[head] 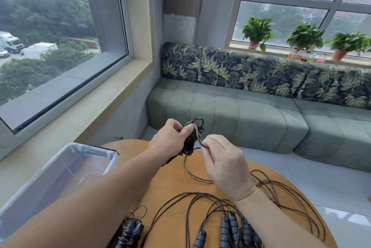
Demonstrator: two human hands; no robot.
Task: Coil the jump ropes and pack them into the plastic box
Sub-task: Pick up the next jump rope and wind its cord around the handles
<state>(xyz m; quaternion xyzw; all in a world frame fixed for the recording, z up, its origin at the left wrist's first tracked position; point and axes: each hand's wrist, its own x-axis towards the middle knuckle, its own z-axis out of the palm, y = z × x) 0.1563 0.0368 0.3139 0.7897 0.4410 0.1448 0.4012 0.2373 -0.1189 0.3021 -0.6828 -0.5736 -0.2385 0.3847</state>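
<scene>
Dark cord, thin and glossy, is bunched into a small coiled rope held up over the far edge of the round wooden surface. The left hand grips this bundle, fingers curled round it and the thumb pressed across its top, where one loop stands up above the knuckles. The right hand sits just beside it at about four o'clock, with thumb and forefinger pinching a strand of the same cord close against the bundle; the other fingers are loosely curled. From that pinch the loose tail drops in a curve to the surface and runs off toward the right.

The bundle's long axis runs roughly from twelve o'clock down to six, and the pinched strand crosses it at an angle, so I judge the step in hand to be wrapping or tucking the end round the coil. The right hand would do the winding while the left only steadies.

Clear plastic box stands open at about nine o'clock from the hands, near the left forearm, so the left hand is the nearer one for dropping the bundle in. What lies inside is too faint to tell.

Closer to the person, at six o'clock, uncoiled ropes sprawl in wide loops, their grey handles lying together at the near edge. A wound bundle lies at seven o'clock.
</scene>
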